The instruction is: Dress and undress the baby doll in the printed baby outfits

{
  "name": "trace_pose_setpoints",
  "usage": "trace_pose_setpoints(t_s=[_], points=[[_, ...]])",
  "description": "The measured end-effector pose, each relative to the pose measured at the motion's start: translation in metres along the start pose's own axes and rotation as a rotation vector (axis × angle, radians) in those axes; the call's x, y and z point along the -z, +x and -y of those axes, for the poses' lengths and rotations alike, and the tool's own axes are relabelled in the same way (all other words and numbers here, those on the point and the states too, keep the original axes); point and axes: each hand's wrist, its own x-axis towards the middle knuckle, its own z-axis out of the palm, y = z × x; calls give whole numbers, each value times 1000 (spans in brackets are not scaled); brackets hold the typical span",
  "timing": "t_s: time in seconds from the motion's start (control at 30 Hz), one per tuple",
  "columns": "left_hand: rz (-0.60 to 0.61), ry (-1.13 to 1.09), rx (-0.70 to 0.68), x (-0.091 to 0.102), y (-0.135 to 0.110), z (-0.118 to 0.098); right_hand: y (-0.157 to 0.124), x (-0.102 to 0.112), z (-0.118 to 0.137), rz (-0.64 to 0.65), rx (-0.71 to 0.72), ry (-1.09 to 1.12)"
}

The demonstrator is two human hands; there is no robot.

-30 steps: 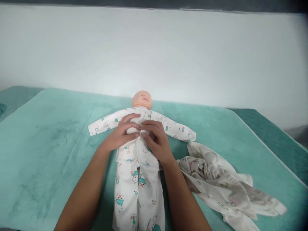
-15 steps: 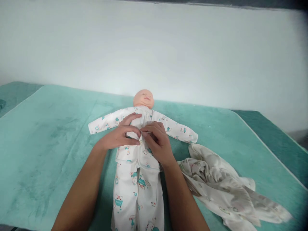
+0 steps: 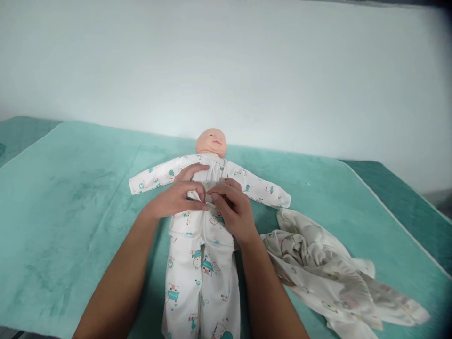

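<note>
A baby doll (image 3: 212, 141) lies on its back on a teal towel (image 3: 70, 197), dressed in a white printed top (image 3: 254, 186) and matching trousers (image 3: 201, 278). Both my hands rest on the doll's chest. My left hand (image 3: 176, 197) pinches the left edge of the top's front opening with thumb and fingers. Facing it, my right hand (image 3: 231, 209) pinches the right edge, and the fingertips of both nearly meet at the middle of the chest.
A crumpled white printed garment (image 3: 328, 273) lies on the towel to the right of the doll's legs. A darker green surface (image 3: 406, 197) shows beyond the towel's right edge. A pale wall (image 3: 226, 70) rises behind.
My fingers have closed from lying flat on the chest into pinches on the top's front edges. The view has shifted slightly.
</note>
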Motion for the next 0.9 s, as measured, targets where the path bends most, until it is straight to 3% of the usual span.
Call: trace_pose_setpoints(t_s=[0.2, 0.5, 0.73, 0.9], points=[[4, 8, 3, 0, 1, 0, 1, 0, 4, 43, 26, -63], [0, 58, 21, -3, 3, -5, 2, 3, 3, 57, 35, 14], [14, 51, 40, -2, 3, -9, 1, -2, 6, -6, 39, -66], [94, -10, 43, 4, -1, -5, 0, -3, 7, -33, -20, -18]])
